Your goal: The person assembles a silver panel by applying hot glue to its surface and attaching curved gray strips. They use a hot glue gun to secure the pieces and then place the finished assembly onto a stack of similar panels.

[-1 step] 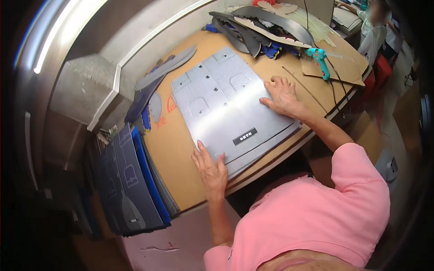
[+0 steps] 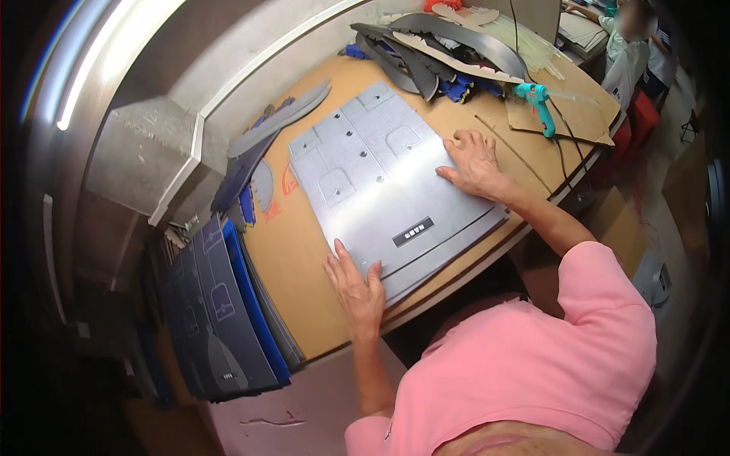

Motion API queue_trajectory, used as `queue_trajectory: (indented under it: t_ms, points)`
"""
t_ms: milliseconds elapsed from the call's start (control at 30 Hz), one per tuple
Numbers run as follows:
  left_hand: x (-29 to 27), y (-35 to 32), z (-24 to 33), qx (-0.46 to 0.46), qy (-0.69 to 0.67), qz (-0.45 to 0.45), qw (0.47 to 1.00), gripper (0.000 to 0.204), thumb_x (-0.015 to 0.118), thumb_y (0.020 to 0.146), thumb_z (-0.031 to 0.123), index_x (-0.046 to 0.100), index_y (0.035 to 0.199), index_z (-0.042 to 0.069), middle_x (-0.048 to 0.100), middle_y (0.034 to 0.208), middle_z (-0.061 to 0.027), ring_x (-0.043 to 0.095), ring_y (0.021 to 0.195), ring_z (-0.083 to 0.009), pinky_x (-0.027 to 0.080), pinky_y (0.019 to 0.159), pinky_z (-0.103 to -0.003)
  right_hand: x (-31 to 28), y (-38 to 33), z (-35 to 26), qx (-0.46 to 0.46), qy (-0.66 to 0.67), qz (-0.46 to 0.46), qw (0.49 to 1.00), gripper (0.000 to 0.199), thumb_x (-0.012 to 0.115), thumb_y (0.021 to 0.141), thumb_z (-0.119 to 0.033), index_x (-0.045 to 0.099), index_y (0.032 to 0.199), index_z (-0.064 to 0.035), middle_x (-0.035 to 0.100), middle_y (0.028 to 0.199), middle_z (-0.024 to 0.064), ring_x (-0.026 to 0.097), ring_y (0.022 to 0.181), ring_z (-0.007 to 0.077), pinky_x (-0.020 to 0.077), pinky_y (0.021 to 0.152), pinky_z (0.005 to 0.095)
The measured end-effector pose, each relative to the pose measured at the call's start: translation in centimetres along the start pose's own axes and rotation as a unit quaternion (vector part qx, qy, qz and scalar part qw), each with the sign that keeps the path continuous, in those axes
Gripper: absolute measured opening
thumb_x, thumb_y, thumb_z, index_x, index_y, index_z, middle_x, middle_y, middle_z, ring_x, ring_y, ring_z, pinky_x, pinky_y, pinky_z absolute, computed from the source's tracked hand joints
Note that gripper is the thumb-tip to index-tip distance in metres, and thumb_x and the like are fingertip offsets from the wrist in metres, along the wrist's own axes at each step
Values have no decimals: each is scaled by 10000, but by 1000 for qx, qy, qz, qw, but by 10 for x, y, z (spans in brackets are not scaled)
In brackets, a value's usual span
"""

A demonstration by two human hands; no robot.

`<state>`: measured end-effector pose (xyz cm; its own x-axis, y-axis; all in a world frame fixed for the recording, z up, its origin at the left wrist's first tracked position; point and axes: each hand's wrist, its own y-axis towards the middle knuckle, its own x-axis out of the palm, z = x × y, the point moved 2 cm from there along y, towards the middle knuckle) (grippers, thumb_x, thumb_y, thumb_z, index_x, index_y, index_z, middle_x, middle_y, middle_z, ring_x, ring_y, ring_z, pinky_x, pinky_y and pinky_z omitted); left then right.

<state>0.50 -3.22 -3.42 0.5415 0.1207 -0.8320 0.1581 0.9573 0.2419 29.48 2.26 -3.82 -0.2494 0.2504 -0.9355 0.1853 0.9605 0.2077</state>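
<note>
A stack of silver-grey rectangular panels [image 2: 365,197] lies on the brown work table, its sheets slightly offset along the near edge. The top panel has embossed outlines, small dark holes and a dark label [image 2: 413,232]. My left hand [image 2: 357,295] rests at the stack's near left edge, thumb and fingers apart. On the right edge lies my right hand [image 2: 473,163], its fingers bent and spread over the top panel. Neither hand has closed around anything. The undersides of the fingers are hidden.
Dark panels with blue sheets [image 2: 220,304] stand at the table's left end. Curved grey and black trim pieces [image 2: 426,53] pile up at the back. A teal glue gun [image 2: 538,106] with a cable sits at the right, by cardboard [image 2: 563,129]. Another person [image 2: 627,53] is far right.
</note>
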Motion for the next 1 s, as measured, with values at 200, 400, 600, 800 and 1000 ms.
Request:
queue_trajectory:
  t_ms: [200, 400, 600, 800, 1000]
  points:
    - [-3, 19, 15, -19, -9, -14, 1000, 753, 653, 852, 219, 251, 1450, 0, 275, 1404, -381, 254, 1321, -517, 245, 1086, -524, 8, 28, 14, 1, 95, 11, 995, 551, 619, 813, -373, 529, 1246, -45, 472, 1281, 154, 335, 1244, 309, 247, 966, 497]
    - [3, 27, 13, 44, -69, -26, 996, 700, 708, 802, 243, 395, 1393, 37, 298, 1445, -296, 257, 1341, -478, 243, 1092, -517, 20, 44, 30, 28, 193, -20, 981, 507, 617, 812, -324, 552, 1271, -119, 511, 1283, 123, 383, 1233, 282, 222, 1008, 445]
    - [5, 23, 3, 66, -8, -43, 997, 563, 771, 725, 223, 591, 1217, 16, 384, 1422, -255, 298, 1352, -421, 255, 1105, -477, 18, 47, 29, 7, 219, -12, 976, 478, 598, 833, -292, 547, 1270, -103, 548, 1227, 121, 399, 1222, 297, 231, 1014, 448]
    - [16, 22, 2, 78, -10, -28, 997, 507, 759, 737, 211, 615, 1182, 15, 413, 1405, -246, 305, 1344, -436, 239, 1112, -486, -14, 38, 34, 13, 356, 46, 933, 375, 513, 862, -97, 555, 1234, -70, 646, 951, 122, 610, 897, 245, 458, 816, 348]
    - [25, 17, -17, 84, -26, -24, 996, 505, 758, 731, 217, 627, 1189, 48, 432, 1401, -226, 296, 1350, -447, 198, 1114, -537, -33, 47, 35, -122, 250, 108, 954, 348, 485, 857, 8, 583, 1185, -52, 663, 848, 79, 622, 759, 213, 494, 723, 331]
